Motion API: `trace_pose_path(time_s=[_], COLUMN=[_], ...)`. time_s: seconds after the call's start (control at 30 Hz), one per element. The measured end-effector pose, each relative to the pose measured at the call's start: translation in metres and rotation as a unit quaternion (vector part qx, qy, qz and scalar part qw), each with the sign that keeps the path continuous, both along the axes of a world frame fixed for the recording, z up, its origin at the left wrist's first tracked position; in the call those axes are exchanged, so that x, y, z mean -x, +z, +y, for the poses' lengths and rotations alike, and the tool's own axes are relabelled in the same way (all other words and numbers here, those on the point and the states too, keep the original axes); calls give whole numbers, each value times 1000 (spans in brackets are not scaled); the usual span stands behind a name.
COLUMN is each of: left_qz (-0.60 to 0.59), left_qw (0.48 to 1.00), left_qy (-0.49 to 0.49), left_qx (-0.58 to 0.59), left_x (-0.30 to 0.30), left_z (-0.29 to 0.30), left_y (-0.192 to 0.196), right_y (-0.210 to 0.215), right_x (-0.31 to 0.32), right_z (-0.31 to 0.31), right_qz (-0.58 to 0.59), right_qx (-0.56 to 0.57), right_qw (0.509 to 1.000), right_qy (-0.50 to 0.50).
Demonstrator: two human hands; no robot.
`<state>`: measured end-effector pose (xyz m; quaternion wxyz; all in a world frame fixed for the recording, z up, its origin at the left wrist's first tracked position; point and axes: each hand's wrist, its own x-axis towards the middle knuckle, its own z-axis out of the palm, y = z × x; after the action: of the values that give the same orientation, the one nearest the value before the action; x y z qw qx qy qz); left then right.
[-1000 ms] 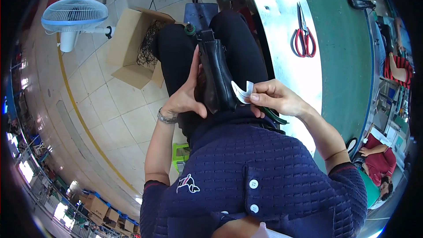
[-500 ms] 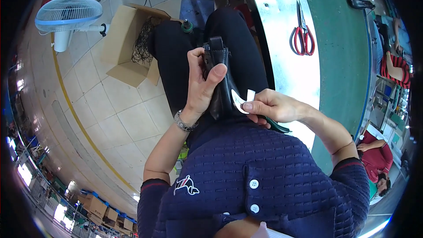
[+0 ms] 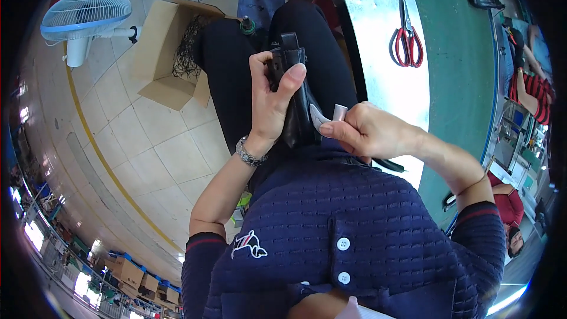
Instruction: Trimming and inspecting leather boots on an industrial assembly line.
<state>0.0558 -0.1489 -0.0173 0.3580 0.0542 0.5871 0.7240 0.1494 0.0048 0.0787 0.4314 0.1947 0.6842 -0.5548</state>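
Above my lap, my left hand [image 3: 273, 97] is wrapped round a black leather shoe [image 3: 295, 123], thumb pressed along its side and fingers behind it. A short dark strap or tab sticks up at the shoe's far end. In a closed fist, my right hand [image 3: 381, 131] grips a pair of lasting pincers [image 3: 319, 117] with a curved metal jaw and a stubby hammer knob. Their dark green handle shows below the hand. The jaw's tip is at the right side of the shoe; whether it bites the leather, I cannot tell.
To the right, red-handled scissors [image 3: 407, 44] lie on a shiny metal tabletop [image 3: 378, 0]. Beyond it runs a green surface [image 3: 452, 82] bearing another black shoe [image 3: 484, 0]. Left stand a fan [image 3: 88, 15] and an open cardboard box [image 3: 155, 53]. Other people are at far right.
My right hand has turned and moved slightly up and right with the pincers, whose jaw has tilted. The shoe and my left hand have shifted slightly up in the view.
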Motion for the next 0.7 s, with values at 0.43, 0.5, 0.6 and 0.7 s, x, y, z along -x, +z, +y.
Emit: trace_pose_path(time_s=[0.43, 0.5, 0.6, 0.7], left_qz=[-6, -2, -1, 27], left_qw=[999, 999, 999, 999], left_qy=[-33, -32, -29, -27], left_qx=[-29, -33, -29, -12], left_x=[7, 5, 3, -3], left_z=[-9, -11, -10, -6], left_y=[-6, -10, -4, 0], right_y=[-21, -24, -28, -22], right_x=[-16, -14, -7, -3], right_z=[-6, -5, 2, 13], right_qz=[32, 18, -12, 27], right_qx=[91, 136, 164, 91], right_qw=[987, 982, 982, 996], right_qy=[-126, -131, -97, -2])
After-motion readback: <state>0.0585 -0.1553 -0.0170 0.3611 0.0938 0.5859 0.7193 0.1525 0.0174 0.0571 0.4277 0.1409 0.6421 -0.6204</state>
